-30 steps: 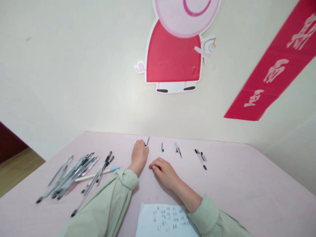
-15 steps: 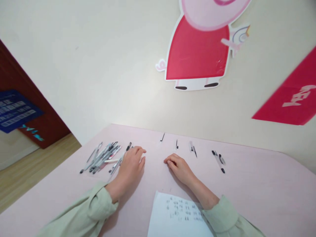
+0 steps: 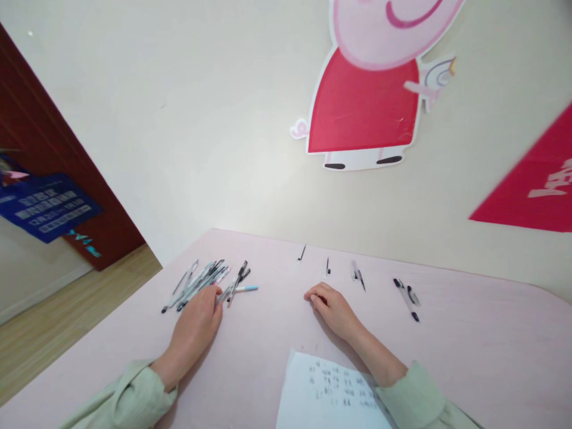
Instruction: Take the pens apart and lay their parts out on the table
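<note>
My left hand (image 3: 197, 325) reaches over the pink table (image 3: 469, 357) and rests on the near end of a pile of several pens (image 3: 201, 281), fingers curled onto them. Whether it grips one I cannot make out. My right hand (image 3: 334, 308) lies loosely curled on the table with nothing visible in it, just in front of a small black pen (image 3: 328, 267). A row of separate pens runs along the far edge: a thin black one (image 3: 302, 253), a clear one (image 3: 357, 274) and a black-and-clear pen (image 3: 407, 292).
A sheet of paper with handwriting (image 3: 333, 396) lies at the near edge between my sleeves. The wall behind carries a cartoon pig sticker (image 3: 366, 107) and a red banner (image 3: 536, 190). A dark red door with a blue notice (image 3: 49, 205) and wooden floor are at left.
My left hand left the thin black pen at the far edge and swept left onto the pen pile. My right hand stayed put. The view turned left.
</note>
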`<action>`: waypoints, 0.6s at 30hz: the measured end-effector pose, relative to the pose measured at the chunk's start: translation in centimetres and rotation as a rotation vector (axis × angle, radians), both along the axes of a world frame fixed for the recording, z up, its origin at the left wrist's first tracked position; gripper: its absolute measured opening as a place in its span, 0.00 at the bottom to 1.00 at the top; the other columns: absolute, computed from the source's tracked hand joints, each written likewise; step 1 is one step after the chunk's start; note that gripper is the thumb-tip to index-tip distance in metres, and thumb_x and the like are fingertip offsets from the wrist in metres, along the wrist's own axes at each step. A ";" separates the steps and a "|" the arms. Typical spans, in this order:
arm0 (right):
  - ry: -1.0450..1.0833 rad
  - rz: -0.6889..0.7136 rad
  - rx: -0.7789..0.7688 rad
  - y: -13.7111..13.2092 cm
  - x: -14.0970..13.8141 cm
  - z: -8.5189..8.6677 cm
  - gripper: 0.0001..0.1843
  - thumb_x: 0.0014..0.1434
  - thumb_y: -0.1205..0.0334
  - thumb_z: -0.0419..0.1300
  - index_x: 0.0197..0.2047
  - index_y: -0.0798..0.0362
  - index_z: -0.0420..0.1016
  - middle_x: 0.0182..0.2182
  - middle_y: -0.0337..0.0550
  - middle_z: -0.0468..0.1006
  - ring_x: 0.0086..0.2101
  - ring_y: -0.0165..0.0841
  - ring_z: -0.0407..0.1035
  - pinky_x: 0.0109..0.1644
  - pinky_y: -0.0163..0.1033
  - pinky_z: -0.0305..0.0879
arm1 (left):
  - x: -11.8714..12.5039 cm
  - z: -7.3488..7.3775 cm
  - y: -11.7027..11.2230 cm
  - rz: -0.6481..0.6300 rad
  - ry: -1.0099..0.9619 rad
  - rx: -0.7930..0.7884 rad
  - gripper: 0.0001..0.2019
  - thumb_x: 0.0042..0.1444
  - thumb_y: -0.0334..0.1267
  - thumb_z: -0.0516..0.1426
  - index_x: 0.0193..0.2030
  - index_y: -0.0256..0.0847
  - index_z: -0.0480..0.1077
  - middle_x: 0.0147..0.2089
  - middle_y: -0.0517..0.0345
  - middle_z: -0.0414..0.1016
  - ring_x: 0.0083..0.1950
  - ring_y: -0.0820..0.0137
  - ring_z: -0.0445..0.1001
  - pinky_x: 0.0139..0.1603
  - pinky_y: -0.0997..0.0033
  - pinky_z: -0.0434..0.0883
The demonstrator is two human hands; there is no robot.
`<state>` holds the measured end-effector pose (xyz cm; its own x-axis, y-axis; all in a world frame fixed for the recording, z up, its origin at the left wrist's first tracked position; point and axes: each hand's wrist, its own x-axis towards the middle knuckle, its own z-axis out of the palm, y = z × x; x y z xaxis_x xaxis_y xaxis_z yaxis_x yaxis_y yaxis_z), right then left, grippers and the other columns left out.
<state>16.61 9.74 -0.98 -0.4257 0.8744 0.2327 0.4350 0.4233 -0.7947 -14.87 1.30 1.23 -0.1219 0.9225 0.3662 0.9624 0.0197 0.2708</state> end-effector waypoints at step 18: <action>0.846 -0.254 -0.451 0.9 -0.1 -0.1 0.21 0.56 0.44 0.59 0.32 0.54 0.79 0.32 0.45 0.77 0.28 0.29 0.65 0.29 0.33 0.59 | 20.6 -1.0 6.8 -0.494 -1.192 -0.271 0.11 0.56 0.45 0.54 0.29 0.43 0.68 0.25 0.59 0.69 0.30 0.66 0.69 0.31 0.69 0.64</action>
<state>16.55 10.64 -1.12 -0.0605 0.9982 -0.0042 -0.3139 -0.0230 -0.9492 5.71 8.06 0.24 0.1298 0.9893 0.0671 0.0597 -0.0754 0.9954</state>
